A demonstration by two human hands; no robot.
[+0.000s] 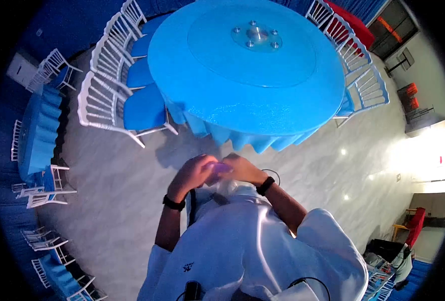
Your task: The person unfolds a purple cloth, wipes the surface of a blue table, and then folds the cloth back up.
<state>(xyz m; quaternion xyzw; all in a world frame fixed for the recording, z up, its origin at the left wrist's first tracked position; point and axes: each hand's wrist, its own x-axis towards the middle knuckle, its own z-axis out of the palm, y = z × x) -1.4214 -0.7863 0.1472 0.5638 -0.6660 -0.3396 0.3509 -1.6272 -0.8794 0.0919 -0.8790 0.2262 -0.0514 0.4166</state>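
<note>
In front of my chest, my left hand [194, 174] and my right hand [243, 170] are close together, with their fingers curled in. A small purple item [219, 168] is held between them; it may be a folded cloth, but the blur hides its kind. Something pale and translucent [226, 187] hangs just below the purple item, against my white shirt [252, 236]. A black band is on each wrist. The far sides of my fingers are partly hidden.
A large round table [202, 100] with a blue cloth stands ahead, bearing a glass turntable [292, 55] with a metal hub. White chairs [102, 100] with blue seats line its left and right sides. Smaller blue-clothed tables [39, 135] stand far left. A person [400, 256] is at the lower right.
</note>
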